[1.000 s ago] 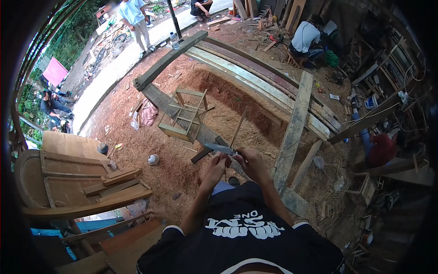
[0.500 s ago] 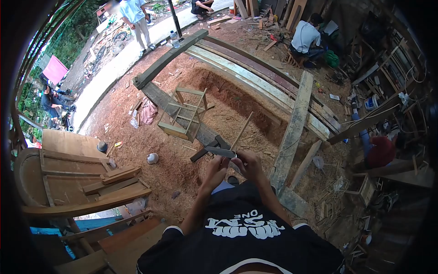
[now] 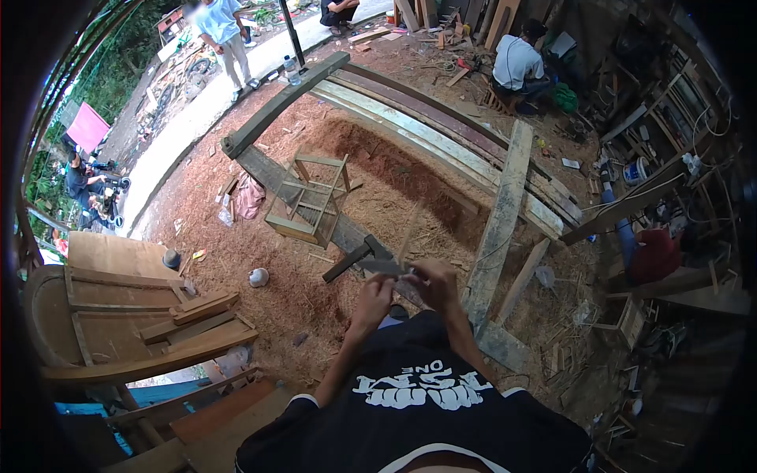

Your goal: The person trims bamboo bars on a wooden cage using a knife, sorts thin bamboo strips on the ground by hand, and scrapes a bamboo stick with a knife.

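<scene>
My left hand is closed low in front of me, with the lower end of a thin wooden stick apparently in its fingers. The stick points up and away and is blurred. My right hand is closed beside it, apparently around the handle of a knife. The knife's flat grey blade points left across the stick's lower part. Fingers hide the handle and the exact grips. Beyond the blade, a dark T-shaped wooden piece rests by a long plank.
A small wooden frame stands at the plank. Long boards and a thick beam surround sawdust-covered ground. Wooden furniture parts lie at left. A white-shirted person crouches at back right; another person stands on the path.
The view has shifted slightly, moving the scene a little left. My right hand and the stick are now blurred by motion. Both hands stay close together around the stick and knife.
</scene>
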`<state>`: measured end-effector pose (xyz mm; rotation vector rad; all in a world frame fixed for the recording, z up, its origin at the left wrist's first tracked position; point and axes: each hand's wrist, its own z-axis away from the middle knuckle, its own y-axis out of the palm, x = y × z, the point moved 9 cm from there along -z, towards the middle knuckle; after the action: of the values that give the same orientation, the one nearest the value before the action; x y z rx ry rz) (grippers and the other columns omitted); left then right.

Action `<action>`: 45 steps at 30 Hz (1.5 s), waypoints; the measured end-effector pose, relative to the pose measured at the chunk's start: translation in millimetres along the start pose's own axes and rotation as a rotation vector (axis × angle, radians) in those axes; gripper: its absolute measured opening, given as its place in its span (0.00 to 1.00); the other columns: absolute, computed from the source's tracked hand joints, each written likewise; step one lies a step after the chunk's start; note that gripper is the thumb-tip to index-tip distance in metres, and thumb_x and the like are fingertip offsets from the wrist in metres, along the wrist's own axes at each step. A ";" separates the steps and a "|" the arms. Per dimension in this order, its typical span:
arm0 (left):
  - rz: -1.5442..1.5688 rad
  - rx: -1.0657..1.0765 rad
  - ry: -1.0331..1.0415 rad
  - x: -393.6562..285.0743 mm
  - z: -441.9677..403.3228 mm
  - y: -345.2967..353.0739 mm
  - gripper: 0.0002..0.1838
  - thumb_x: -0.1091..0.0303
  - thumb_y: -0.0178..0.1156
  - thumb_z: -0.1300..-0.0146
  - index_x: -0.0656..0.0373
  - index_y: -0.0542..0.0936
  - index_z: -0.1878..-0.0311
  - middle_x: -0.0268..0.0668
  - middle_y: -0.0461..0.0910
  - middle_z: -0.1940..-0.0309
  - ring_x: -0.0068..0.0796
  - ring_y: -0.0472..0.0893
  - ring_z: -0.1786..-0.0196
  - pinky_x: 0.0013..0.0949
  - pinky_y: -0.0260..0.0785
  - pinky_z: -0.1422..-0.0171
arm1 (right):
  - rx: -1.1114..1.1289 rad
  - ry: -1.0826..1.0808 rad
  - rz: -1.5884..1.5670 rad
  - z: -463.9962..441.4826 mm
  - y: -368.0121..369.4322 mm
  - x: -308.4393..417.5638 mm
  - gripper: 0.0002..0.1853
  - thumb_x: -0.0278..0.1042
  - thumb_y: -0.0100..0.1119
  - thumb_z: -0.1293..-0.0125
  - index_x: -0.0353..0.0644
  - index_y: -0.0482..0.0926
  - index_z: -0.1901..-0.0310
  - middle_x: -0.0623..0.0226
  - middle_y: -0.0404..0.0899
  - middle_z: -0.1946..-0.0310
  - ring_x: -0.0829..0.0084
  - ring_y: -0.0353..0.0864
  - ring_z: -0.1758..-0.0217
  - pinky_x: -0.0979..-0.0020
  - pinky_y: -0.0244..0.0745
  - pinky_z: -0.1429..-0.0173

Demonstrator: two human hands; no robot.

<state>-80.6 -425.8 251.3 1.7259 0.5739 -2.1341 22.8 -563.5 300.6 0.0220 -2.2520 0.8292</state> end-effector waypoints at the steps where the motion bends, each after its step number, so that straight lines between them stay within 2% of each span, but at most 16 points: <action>1: 0.060 -0.005 -0.018 -5.0 1.7 -4.5 0.11 0.62 0.54 0.21 0.59 0.79 0.55 0.23 0.66 0.81 0.15 0.64 0.82 0.27 0.55 0.79 | 0.003 0.076 0.112 1.3 -11.9 -20.8 0.16 0.45 0.75 0.41 0.43 0.87 0.58 0.62 0.86 0.70 0.60 0.85 0.67 0.63 0.74 0.57; 2: 0.105 0.056 -0.105 -0.2 6.8 -6.0 0.11 0.61 0.53 0.21 0.58 0.79 0.56 0.22 0.64 0.82 0.14 0.63 0.82 0.26 0.54 0.79 | 0.005 0.152 0.220 5.4 -29.7 -47.1 0.15 0.44 0.75 0.40 0.44 0.87 0.58 0.62 0.86 0.69 0.60 0.86 0.65 0.62 0.74 0.57; 3: 0.150 0.114 -0.197 7.9 17.9 -9.5 0.11 0.60 0.53 0.20 0.56 0.78 0.56 0.21 0.63 0.82 0.13 0.62 0.83 0.25 0.53 0.80 | 0.033 0.275 0.253 15.3 -38.4 -75.2 0.15 0.48 0.69 0.33 0.45 0.87 0.57 0.60 0.85 0.69 0.58 0.87 0.62 0.59 0.76 0.58; 4: 0.195 0.173 -0.284 16.3 26.7 -8.6 0.12 0.58 0.52 0.20 0.55 0.77 0.57 0.21 0.62 0.82 0.12 0.61 0.83 0.24 0.51 0.81 | -0.190 0.563 0.234 29.6 -55.7 -102.4 0.19 0.54 0.62 0.28 0.45 0.87 0.56 0.59 0.85 0.70 0.55 0.87 0.61 0.55 0.76 0.58; 5: 0.197 0.153 -0.242 17.1 22.1 -11.0 0.13 0.58 0.52 0.19 0.54 0.77 0.58 0.20 0.62 0.82 0.11 0.60 0.83 0.23 0.50 0.81 | -0.187 0.648 0.208 34.8 -66.4 -120.0 0.21 0.57 0.57 0.25 0.46 0.86 0.56 0.59 0.84 0.69 0.53 0.86 0.61 0.54 0.76 0.59; 7: 0.191 0.111 -0.178 14.3 19.5 -17.7 0.15 0.56 0.50 0.18 0.53 0.76 0.61 0.20 0.63 0.81 0.10 0.60 0.84 0.23 0.48 0.81 | -0.267 0.399 0.278 19.7 -76.3 -97.1 0.20 0.56 0.58 0.26 0.46 0.85 0.57 0.60 0.83 0.71 0.54 0.85 0.64 0.57 0.75 0.61; 8: 0.236 0.110 -0.231 19.6 15.5 -18.2 0.16 0.55 0.50 0.18 0.54 0.76 0.61 0.20 0.63 0.81 0.10 0.59 0.83 0.22 0.47 0.80 | -0.230 0.398 0.254 21.7 -68.8 -92.2 0.19 0.55 0.59 0.26 0.45 0.85 0.58 0.61 0.82 0.72 0.55 0.84 0.66 0.57 0.74 0.61; 10: 0.190 0.101 -0.193 4.8 3.8 -18.1 0.17 0.53 0.51 0.18 0.54 0.76 0.62 0.20 0.63 0.81 0.10 0.58 0.83 0.22 0.47 0.80 | -0.159 0.380 0.215 12.8 -51.5 -73.4 0.19 0.55 0.61 0.27 0.45 0.84 0.59 0.62 0.81 0.74 0.56 0.82 0.69 0.58 0.73 0.63; 13: 0.142 0.046 -0.141 -8.8 -11.1 -20.8 0.20 0.50 0.51 0.19 0.53 0.74 0.66 0.19 0.61 0.80 0.09 0.57 0.81 0.23 0.46 0.79 | 0.037 0.463 0.084 18.8 -21.2 -62.7 0.19 0.53 0.64 0.29 0.43 0.83 0.61 0.64 0.78 0.77 0.58 0.78 0.72 0.59 0.71 0.64; 15: 0.144 -0.006 -0.064 -13.9 -20.7 -21.1 0.21 0.50 0.52 0.19 0.53 0.74 0.67 0.19 0.60 0.80 0.09 0.58 0.81 0.23 0.46 0.79 | 0.015 0.399 0.041 19.8 -17.3 -55.9 0.19 0.52 0.67 0.31 0.42 0.83 0.62 0.65 0.78 0.77 0.60 0.78 0.72 0.59 0.71 0.64; 21: 0.154 0.014 -0.197 -5.3 -21.4 -8.9 0.22 0.50 0.52 0.19 0.52 0.73 0.69 0.19 0.59 0.81 0.08 0.57 0.82 0.24 0.47 0.79 | 0.003 0.364 -0.006 19.3 -25.2 -50.3 0.18 0.50 0.71 0.34 0.41 0.83 0.64 0.65 0.78 0.77 0.63 0.78 0.73 0.62 0.71 0.65; 24: 0.206 0.035 -0.199 -9.0 -19.5 -2.5 0.22 0.50 0.52 0.19 0.52 0.73 0.69 0.18 0.60 0.81 0.08 0.57 0.82 0.24 0.49 0.80 | -0.011 0.361 -0.015 19.8 -31.9 -45.6 0.18 0.50 0.71 0.35 0.41 0.83 0.64 0.65 0.79 0.76 0.63 0.78 0.74 0.62 0.71 0.65; 34: 0.195 0.204 -0.112 -5.8 -22.2 32.2 0.19 0.52 0.53 0.19 0.57 0.77 0.63 0.22 0.64 0.81 0.12 0.59 0.83 0.24 0.48 0.80 | -0.062 0.210 -0.059 17.2 -33.7 -24.4 0.18 0.49 0.71 0.35 0.40 0.84 0.63 0.63 0.79 0.76 0.60 0.80 0.72 0.60 0.71 0.64; 36: 0.247 0.253 -0.149 -11.2 -16.5 38.5 0.19 0.52 0.53 0.19 0.57 0.77 0.62 0.22 0.65 0.81 0.11 0.58 0.83 0.24 0.47 0.80 | -0.041 0.239 0.005 16.8 -39.0 -22.9 0.18 0.49 0.71 0.35 0.40 0.84 0.62 0.63 0.80 0.75 0.60 0.80 0.71 0.60 0.72 0.63; 39: 0.240 0.208 -0.165 -23.3 -17.0 35.1 0.19 0.52 0.51 0.18 0.55 0.75 0.64 0.21 0.63 0.82 0.11 0.57 0.83 0.24 0.46 0.81 | -0.027 0.290 0.083 23.6 -45.5 -34.6 0.18 0.49 0.72 0.35 0.40 0.85 0.60 0.64 0.81 0.74 0.60 0.81 0.70 0.60 0.72 0.62; 45: 0.325 0.178 -0.178 -4.0 -21.3 31.8 0.21 0.50 0.50 0.18 0.50 0.70 0.68 0.19 0.59 0.83 0.09 0.56 0.84 0.23 0.45 0.82 | -0.068 0.356 0.120 50.5 -48.8 -49.7 0.20 0.51 0.72 0.36 0.41 0.86 0.58 0.65 0.82 0.72 0.61 0.81 0.69 0.60 0.72 0.61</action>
<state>-46.1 -442.4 248.1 1.5661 0.0504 -2.1205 39.9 -641.7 269.3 -0.2740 -1.9564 0.7512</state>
